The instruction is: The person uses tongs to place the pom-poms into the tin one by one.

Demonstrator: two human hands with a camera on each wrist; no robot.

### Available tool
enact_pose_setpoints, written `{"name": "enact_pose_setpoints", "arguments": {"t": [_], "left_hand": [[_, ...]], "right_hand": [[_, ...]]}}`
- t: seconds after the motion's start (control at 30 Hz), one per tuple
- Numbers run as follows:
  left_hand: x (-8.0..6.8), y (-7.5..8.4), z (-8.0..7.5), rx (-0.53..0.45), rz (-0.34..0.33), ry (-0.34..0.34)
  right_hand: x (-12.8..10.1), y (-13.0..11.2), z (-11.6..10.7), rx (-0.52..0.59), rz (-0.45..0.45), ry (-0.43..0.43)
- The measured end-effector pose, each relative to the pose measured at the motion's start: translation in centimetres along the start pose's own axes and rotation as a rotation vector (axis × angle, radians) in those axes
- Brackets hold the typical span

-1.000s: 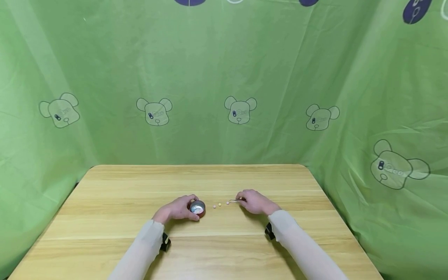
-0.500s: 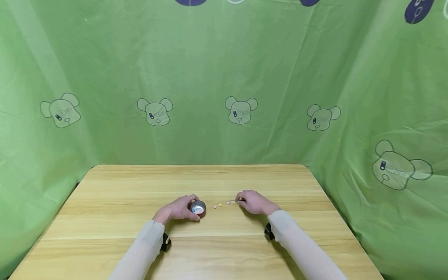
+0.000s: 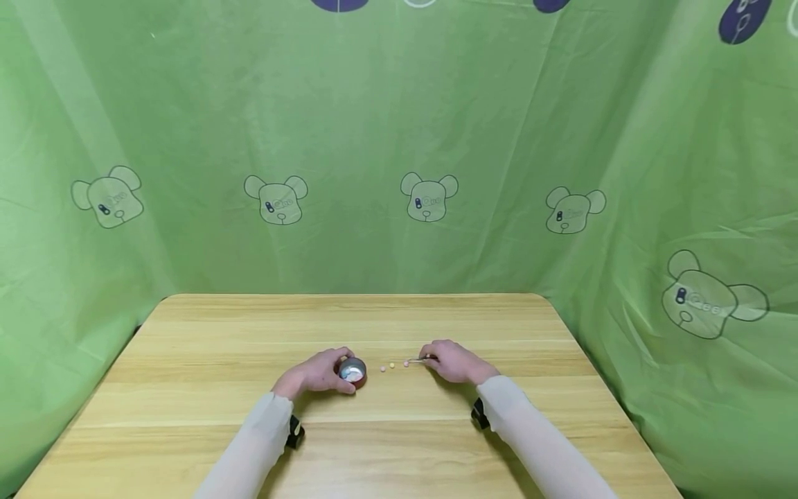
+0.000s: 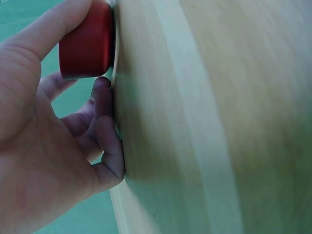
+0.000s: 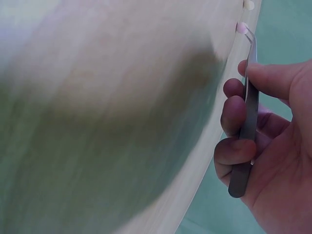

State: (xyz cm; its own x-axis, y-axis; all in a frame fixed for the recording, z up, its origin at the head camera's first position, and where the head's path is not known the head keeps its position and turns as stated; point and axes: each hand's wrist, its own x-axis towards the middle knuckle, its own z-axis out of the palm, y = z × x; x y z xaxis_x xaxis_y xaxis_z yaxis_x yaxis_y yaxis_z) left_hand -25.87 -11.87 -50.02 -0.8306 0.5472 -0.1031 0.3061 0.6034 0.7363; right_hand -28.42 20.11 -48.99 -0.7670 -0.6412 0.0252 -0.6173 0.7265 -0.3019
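With thumb and fingers around its side, my left hand (image 3: 321, 372) grips a small round red tin (image 4: 87, 44) that stands on the table. Seen from the head, the tin has a grey metal inside with something pale and bluish at its bottom. My right hand (image 3: 454, 362) pinches dark metal tweezers (image 5: 250, 112) whose bent tips point left. Those tips are at a small pink bead (image 5: 242, 28); whether they grip it I cannot tell. A yellow bead (image 3: 392, 365) and another pink bead (image 3: 383, 369) lie in a row between the tweezers and the tin.
The wooden table (image 3: 374, 450) carries all these things. A green curtain (image 3: 349, 242) printed with bear heads hangs behind it and along both sides. Each wrist wears a black camera, such as the left wrist camera (image 3: 295, 432).
Very little differs. My right hand and the tweezers have dipped slightly at the pink bead, while my left hand stays on the tin and the beads keep their places.
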Motion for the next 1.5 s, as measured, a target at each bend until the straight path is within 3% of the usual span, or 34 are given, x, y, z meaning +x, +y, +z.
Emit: {"name": "enact_pose_setpoints", "arguments": {"t": [1.5], "left_hand": [[0.1, -0.2, -0.1, 0.001, -0.012, -0.003]], "right_hand": [[0.9, -2.3, -1.4, -0.016, -0.043, 0.023]]}}
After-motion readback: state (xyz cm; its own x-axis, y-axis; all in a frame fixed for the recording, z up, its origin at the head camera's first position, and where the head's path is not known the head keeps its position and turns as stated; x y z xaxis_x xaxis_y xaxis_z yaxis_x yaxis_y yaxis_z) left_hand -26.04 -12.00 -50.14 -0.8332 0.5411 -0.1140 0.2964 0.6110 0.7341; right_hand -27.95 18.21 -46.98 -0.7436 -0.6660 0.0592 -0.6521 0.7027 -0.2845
